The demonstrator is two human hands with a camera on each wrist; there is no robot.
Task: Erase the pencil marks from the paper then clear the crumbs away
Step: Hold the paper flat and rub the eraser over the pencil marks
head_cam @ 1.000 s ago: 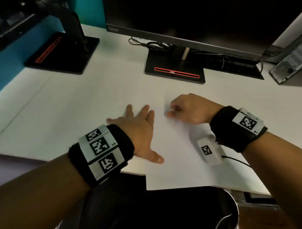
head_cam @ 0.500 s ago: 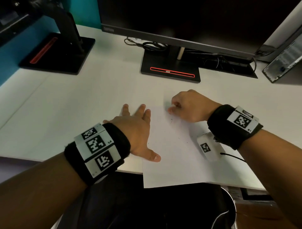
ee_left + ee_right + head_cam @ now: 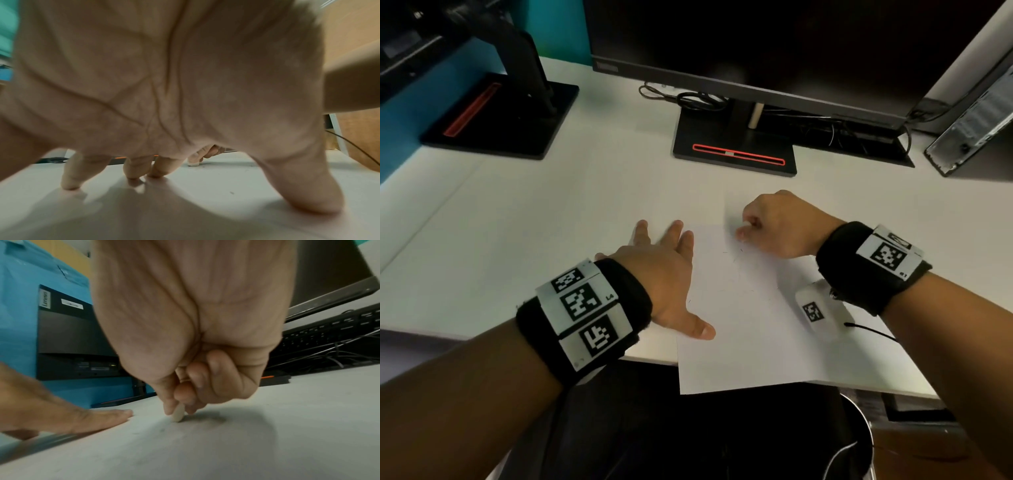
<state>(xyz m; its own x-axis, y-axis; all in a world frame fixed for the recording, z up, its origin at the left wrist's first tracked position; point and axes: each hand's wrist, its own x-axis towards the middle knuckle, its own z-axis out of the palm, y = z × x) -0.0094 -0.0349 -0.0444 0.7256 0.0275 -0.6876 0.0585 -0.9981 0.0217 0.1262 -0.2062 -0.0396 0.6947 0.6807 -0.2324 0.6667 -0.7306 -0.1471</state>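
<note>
A white sheet of paper lies on the white desk, its near edge hanging past the desk edge. Faint pencil marks and dark crumbs dot its upper middle. My left hand lies flat with spread fingers, pressing the paper's left edge, thumb on the sheet. My right hand is curled at the paper's top and pinches a small white eraser, whose tip touches the sheet. The same eraser shows in the left wrist view beyond my flat left hand.
A black monitor stand with a red stripe sits behind the paper, cables beside it. A second stand is at the far left. A keyboard lies behind my right hand. A dark chair is below the desk edge.
My right hand with the eraser has shifted slightly back and forth at the paper's top. The left hand has stayed pressed on the sheet.
</note>
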